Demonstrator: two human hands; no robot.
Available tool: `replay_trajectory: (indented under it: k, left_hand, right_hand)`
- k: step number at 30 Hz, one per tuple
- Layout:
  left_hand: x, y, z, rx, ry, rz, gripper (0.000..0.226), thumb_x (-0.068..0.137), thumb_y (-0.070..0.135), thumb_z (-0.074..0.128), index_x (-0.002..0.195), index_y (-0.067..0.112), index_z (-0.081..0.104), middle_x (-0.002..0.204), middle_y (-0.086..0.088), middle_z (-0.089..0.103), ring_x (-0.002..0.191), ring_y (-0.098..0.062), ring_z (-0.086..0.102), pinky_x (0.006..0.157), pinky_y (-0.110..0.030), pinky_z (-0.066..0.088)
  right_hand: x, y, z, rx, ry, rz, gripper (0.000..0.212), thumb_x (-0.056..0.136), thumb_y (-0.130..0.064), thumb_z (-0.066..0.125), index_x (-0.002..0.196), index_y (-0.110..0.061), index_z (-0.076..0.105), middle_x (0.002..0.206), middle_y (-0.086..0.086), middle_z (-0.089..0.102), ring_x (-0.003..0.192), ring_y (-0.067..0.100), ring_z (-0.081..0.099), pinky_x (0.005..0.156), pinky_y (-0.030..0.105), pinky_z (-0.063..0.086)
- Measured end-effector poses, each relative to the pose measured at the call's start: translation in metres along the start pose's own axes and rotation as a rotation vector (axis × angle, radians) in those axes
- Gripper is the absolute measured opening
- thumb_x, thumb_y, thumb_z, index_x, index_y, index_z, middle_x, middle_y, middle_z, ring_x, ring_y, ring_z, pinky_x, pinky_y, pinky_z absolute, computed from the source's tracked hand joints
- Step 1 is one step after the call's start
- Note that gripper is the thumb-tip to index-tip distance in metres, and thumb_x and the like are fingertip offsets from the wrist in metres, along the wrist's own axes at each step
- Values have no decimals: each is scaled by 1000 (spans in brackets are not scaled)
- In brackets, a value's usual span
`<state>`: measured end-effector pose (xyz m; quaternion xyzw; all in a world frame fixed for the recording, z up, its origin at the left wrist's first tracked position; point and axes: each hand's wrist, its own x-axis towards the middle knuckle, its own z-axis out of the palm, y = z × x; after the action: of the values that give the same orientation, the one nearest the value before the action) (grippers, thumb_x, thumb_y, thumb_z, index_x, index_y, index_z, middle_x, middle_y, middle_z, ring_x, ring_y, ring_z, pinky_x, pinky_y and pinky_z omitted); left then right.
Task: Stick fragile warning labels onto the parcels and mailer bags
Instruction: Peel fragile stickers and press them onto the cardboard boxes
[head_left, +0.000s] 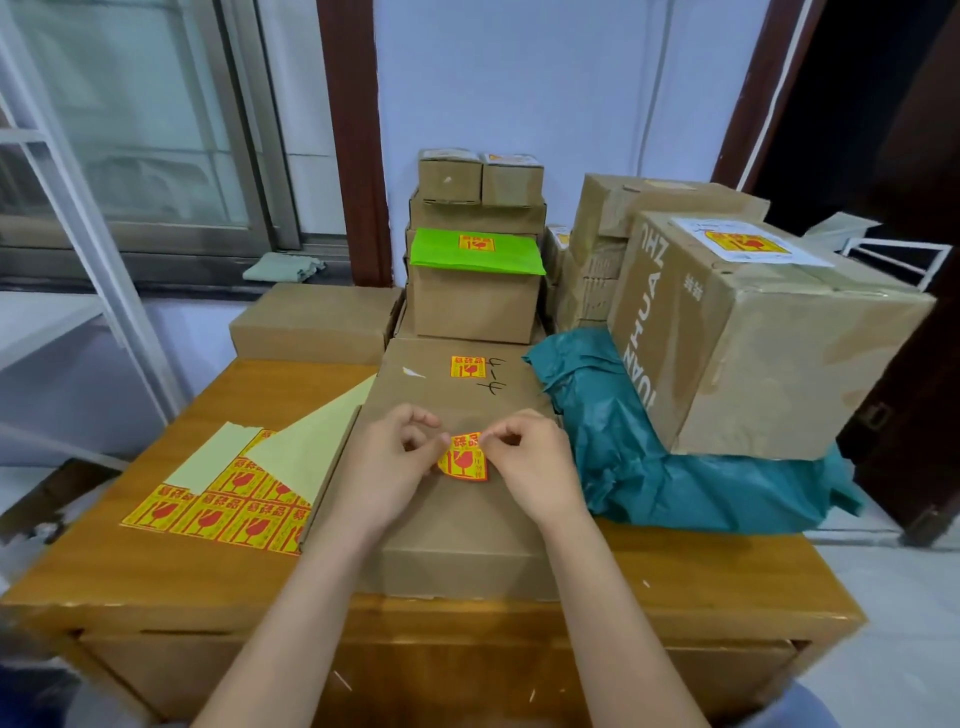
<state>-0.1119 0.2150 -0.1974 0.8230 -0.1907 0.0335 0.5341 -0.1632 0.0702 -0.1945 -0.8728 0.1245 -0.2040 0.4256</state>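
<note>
At the middle of the wooden desk (171, 566), over a flat cardboard parcel (457, 525), I hold one yellow-and-red fragile label (464, 458) between both hands. My left hand (387, 467) pinches the label's left edge with thumb and forefinger, the other fingers curled. My right hand (530, 462) pinches the upper right corner, which is bent up toward me. The label's lower part lies against the parcel's top; whether it is already stuck down I cannot tell.

Toward twelve o'clock from my hands, on the same parcel top, sits another label (468, 367) beside some handwritten marks. At nine o'clock lies the sticker sheet (223, 509), its pale backing paper (301, 452) peeled and folded over part of it, one edge tucked against the parcel's side. At three o'clock a teal mailer bag (649, 467) lies crumpled on the desk, with a large carton (753, 353) resting on it; that carton carries a label on a white slip on top. Farther off at twelve o'clock rises a stack of small boxes (475, 260), with a green mailer bag (475, 254) draped across one of them and bearing its own label.
</note>
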Motion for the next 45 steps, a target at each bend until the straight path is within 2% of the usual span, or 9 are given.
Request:
replay_trajectory:
  k: [6, 13, 21, 28, 31, 35, 40, 42, 45]
  left_hand:
    - [-3, 0, 1, 185, 19, 57, 19, 87, 24, 67, 104, 21, 62, 66, 6, 63, 73, -9, 59, 66, -27, 45]
    - [-5, 0, 1, 244, 24, 87, 23, 87, 24, 67, 109, 23, 61, 70, 9, 62, 73, -6, 57, 71, -28, 46]
    - [0, -3, 5, 338, 37, 119, 24, 86, 24, 67, 109, 23, 62, 68, 13, 56, 76, -12, 56, 83, -43, 48]
    - [3, -8, 7, 410, 56, 105, 28, 87, 24, 66, 114, 19, 60, 72, 11, 53, 82, -17, 53, 85, -41, 46]
    - [4, -9, 7, 419, 77, 98, 25, 88, 21, 64, 113, 18, 61, 74, 9, 53, 81, -17, 52, 84, -39, 44]
    - [5, -9, 7, 412, 88, 89, 23, 89, 20, 63, 112, 16, 61, 75, 7, 55, 79, -15, 52, 77, -35, 42]
    - [3, -7, 4, 303, 99, 41, 20, 90, 18, 63, 109, 16, 62, 81, 4, 58, 78, -13, 53, 67, -28, 41]
    - [1, -6, 4, 291, 88, 56, 19, 89, 17, 62, 108, 16, 64, 81, 6, 57, 81, -14, 54, 76, -34, 48]
    - [2, -4, 3, 317, 72, 57, 20, 88, 21, 63, 108, 18, 65, 91, 8, 55, 97, -17, 54, 91, -41, 45]
  right_hand:
    - [-2, -2, 0, -87, 12, -24, 13, 90, -15, 61, 90, -9, 73, 96, -1, 58, 82, 7, 50, 62, 0, 35]
    - [-1, -1, 3, -137, -2, -22, 12, 88, -13, 62, 84, -12, 73, 95, -1, 57, 90, 11, 53, 63, 6, 32]
    - [-2, -1, 5, -214, -15, -34, 14, 88, -12, 61, 81, -12, 73, 97, 0, 55, 99, 17, 52, 89, 31, 46]
    - [-6, -4, 6, -313, 5, -44, 12, 90, -17, 60, 87, -18, 72, 103, -1, 56, 103, 16, 49, 94, 35, 45]
    - [-7, -7, 5, -351, 8, -11, 12, 90, -21, 60, 97, -18, 70, 112, 0, 54, 111, 19, 46, 99, 38, 41]
    - [-6, -6, 4, -298, 101, 70, 30, 91, -12, 55, 121, -9, 54, 126, 7, 47, 119, 22, 41, 101, 37, 40]
    - [-6, -5, 3, -276, 67, 48, 22, 95, -18, 50, 114, -15, 59, 116, 1, 54, 113, 20, 43, 99, 37, 37]
    - [-5, -5, 3, -309, 35, 44, 23, 96, -24, 48, 116, -18, 58, 118, -1, 53, 116, 19, 41, 101, 38, 31]
    - [-3, -6, 4, -373, -20, 53, 37, 94, -41, 49, 123, -19, 55, 126, -1, 48, 123, 21, 36, 104, 40, 27]
